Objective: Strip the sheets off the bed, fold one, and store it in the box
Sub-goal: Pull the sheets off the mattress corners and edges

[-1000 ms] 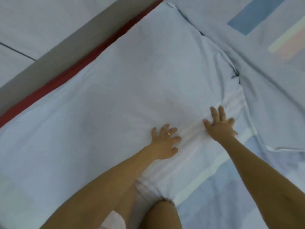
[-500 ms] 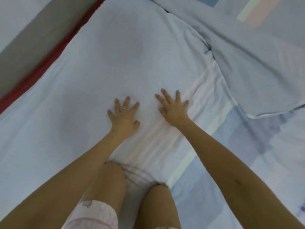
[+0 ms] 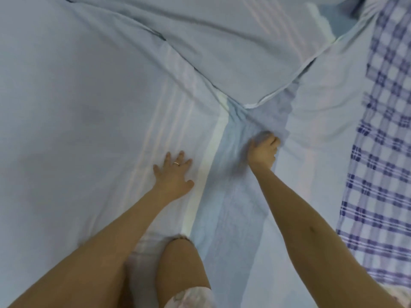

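Note:
A pale blue sheet (image 3: 77, 103) with faint pink stripes and a white band lies spread under me. My left hand (image 3: 174, 176), with a ring on it, rests flat on the sheet with fingers spread, just left of the white band. My right hand (image 3: 264, 150) is closed on a bunch of the darker blue striped part of the sheet (image 3: 242, 196), and wrinkles radiate from the grip. A folded-over flap of the same sheet (image 3: 244, 52) lies beyond both hands. No box is in view.
A blue-and-white checked cloth (image 3: 382, 174) lies along the right edge. My knees (image 3: 180, 263) press on the sheet at the bottom middle. More pale bedding fills the top of the view.
The view has swung right, so the red bed edge is out of frame. My right hand moved right off the flat sheet and closed on a bunch of fabric. My left hand stays flat.

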A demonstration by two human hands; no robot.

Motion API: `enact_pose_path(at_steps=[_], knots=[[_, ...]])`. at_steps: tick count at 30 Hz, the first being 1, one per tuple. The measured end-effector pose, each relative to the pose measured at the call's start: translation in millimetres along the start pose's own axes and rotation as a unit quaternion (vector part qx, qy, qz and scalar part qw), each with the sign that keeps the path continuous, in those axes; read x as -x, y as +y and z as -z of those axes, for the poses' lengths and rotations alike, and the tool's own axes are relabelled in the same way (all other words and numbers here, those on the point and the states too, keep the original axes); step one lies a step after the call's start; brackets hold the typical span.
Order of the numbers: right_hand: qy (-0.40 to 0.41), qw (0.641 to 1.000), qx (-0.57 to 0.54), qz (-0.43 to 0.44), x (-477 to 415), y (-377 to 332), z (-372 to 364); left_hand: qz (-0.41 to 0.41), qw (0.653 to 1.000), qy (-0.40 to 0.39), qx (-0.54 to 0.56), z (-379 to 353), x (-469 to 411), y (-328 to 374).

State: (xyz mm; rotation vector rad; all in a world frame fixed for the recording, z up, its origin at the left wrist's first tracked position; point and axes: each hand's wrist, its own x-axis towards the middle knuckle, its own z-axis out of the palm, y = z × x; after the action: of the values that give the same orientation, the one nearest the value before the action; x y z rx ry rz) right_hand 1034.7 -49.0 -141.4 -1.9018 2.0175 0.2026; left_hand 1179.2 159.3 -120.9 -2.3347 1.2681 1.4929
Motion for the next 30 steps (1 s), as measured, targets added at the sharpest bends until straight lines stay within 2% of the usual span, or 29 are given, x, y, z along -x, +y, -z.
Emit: enact_pose_path(at_steps=[3,7,11,16,19,22,24,25,26,27,28,29,30], knots=[[0.027,0.992,-0.023,-0.124,-36,33,8,-0.021,1.0,0.008,-0.005,-3,-13,29],[0.014,0.995,-0.072,-0.071,-64,57,14,-0.017,0.999,0.008,-0.047,-7,-22,40],[0.008,1.0,0.029,0.004,-71,69,6,-0.018,0.995,-0.006,-0.1,-12,-24,37],[0.092,0.991,0.081,0.05,-95,85,24,-0.003,0.991,0.024,-0.135,-10,-25,33],[0.056,0.993,0.077,0.071,-109,90,33,0.008,0.989,0.01,-0.151,-5,-37,33],[0.054,0.998,0.015,0.016,-107,81,24,0.011,0.99,0.002,-0.141,-2,-47,38],[0.106,0.991,-0.051,-0.06,-92,69,14,0.018,0.991,0.006,-0.13,-2,-49,42],[0.148,0.985,-0.066,-0.059,-81,64,8,0.022,0.992,0.009,-0.124,-3,-49,44],[0.185,0.98,-0.067,-0.016,-65,59,0,0.025,0.992,0.016,-0.119,-4,-50,44],[0.201,0.974,-0.071,0.071,-44,54,-10,0.032,0.993,0.021,-0.115,-6,-50,45],[0.181,0.962,-0.067,0.192,-18,51,-22,0.038,0.993,0.027,-0.111,-8,-50,46],[0.148,0.932,-0.029,0.33,10,53,-36,0.045,0.993,0.032,-0.104,-9,-50,49],[0.113,0.885,0.037,0.45,30,62,-49,0.05,0.993,0.039,-0.095,-11,-50,54]])
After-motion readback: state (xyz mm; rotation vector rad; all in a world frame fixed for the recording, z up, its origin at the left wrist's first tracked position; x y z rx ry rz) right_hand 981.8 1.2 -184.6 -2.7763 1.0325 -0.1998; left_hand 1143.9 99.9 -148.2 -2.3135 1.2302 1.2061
